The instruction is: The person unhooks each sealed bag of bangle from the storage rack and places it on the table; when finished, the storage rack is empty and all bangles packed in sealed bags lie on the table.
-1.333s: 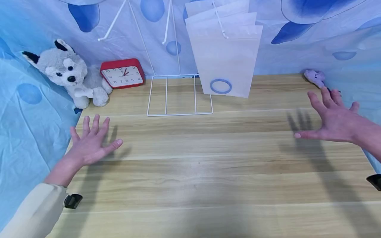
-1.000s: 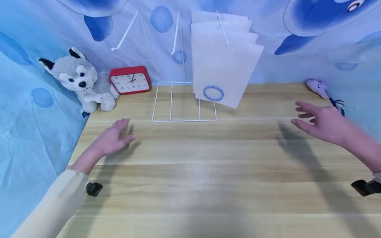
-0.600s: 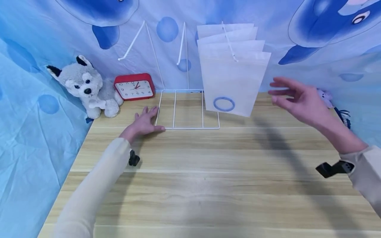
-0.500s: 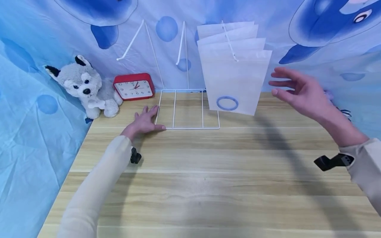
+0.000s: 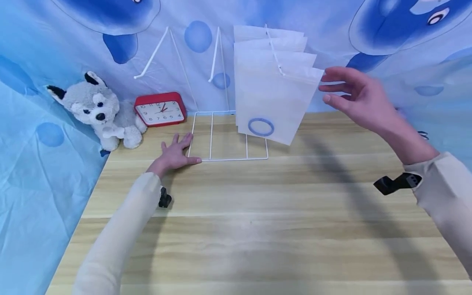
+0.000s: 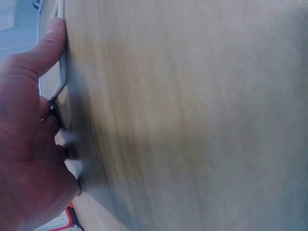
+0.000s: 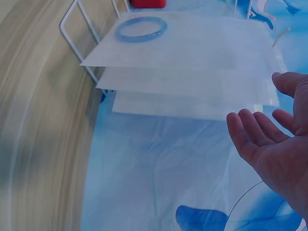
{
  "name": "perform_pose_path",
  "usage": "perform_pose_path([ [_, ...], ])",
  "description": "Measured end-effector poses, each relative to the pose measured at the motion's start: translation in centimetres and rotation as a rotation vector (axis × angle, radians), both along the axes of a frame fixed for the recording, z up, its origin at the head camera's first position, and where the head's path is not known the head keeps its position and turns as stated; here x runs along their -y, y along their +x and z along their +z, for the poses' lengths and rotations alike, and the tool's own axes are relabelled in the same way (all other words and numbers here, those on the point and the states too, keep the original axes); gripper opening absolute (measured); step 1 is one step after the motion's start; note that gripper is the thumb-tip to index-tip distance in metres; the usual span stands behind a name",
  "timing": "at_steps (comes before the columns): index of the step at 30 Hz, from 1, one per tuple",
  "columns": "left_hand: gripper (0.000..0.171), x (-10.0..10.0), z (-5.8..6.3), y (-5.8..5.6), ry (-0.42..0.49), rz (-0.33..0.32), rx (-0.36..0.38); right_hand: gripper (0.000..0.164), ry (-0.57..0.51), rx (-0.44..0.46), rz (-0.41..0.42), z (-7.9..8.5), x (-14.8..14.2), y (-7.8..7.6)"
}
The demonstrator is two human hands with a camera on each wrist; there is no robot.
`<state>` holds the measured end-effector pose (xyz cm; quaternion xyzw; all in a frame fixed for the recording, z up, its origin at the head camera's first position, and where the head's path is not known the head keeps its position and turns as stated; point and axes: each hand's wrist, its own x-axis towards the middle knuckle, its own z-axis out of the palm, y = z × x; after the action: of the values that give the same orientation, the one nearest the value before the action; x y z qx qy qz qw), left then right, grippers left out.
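Several frosted white bags (image 5: 276, 94) hang one behind another from a hook of a white wire rack (image 5: 230, 159). A blue ring (image 5: 252, 130) shows low on the front bag, and also in the right wrist view. My left hand (image 5: 172, 156) rests at the left end of the rack's base, fingers spread, its thumb along the front wire. In the left wrist view that thumb (image 6: 48, 45) lies on the wire. Just right of the bags' upper edge hovers my right hand (image 5: 363, 98), fingers slightly bent, thumb apart, holding nothing.
A grey plush husky (image 5: 97, 108) and a red clock (image 5: 161, 110) stand at the back left. Two bare rack hooks (image 5: 153, 53) jut out left of the bags. Blue printed cloth (image 5: 33, 184) covers the wall and left side. A purple toy is mostly hidden behind the right wrist.
My left hand has moved forward and right onto the rack's base. My right hand has come left and up beside the bags. The bags sway slightly, and the head view has shifted.
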<state>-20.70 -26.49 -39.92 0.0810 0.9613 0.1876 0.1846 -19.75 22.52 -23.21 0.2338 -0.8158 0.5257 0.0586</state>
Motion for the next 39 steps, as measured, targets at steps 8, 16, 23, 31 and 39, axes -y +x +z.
perform_pose_path([
  [8,0.104,0.2,0.3,-0.2,0.001,-0.006,0.005,0.044,-0.199,-0.027,0.039,0.8,1.7,-0.4],
  [16,0.105,0.5,0.1,0.2,0.007,0.004,0.015,0.043,-0.066,-0.067,-0.027,1.3,3.3,-1.6],
  [23,0.105,0.3,0.2,0.1,0.015,-0.006,0.001,0.039,-0.089,0.054,-0.045,1.7,4.3,-1.9],
  [31,0.105,0.2,0.1,0.1,0.004,-0.002,-0.004,0.038,-0.056,0.072,-0.086,1.9,4.7,-1.7],
  [39,0.105,0.3,0.0,0.2,0.012,0.000,-0.004,0.034,-0.074,0.068,-0.085,2.2,4.2,-1.3],
])
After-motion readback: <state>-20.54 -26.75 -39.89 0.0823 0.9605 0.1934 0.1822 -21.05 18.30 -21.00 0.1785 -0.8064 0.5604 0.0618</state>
